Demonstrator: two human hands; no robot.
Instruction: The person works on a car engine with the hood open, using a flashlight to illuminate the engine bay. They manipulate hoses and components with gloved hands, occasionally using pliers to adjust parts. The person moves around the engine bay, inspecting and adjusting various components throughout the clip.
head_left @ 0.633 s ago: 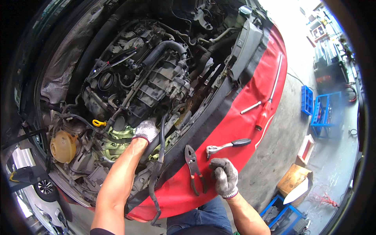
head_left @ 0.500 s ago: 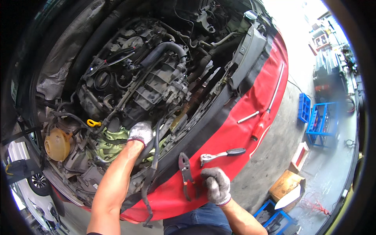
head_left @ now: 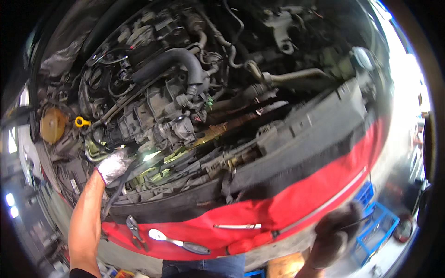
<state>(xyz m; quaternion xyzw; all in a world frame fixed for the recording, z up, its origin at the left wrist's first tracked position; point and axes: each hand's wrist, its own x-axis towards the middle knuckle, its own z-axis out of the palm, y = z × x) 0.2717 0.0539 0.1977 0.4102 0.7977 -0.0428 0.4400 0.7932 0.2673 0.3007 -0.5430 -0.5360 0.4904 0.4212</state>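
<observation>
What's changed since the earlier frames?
The right hand moved rightward from beside the slip-joint pliers and ratchet, past the screwdriver handle; its hold is too blurred to tell. The view turned. The left hand stayed in the engine bay; those tools stayed on the red cover.

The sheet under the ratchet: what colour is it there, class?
Red; the sheet shows best in the head view.
</observation>
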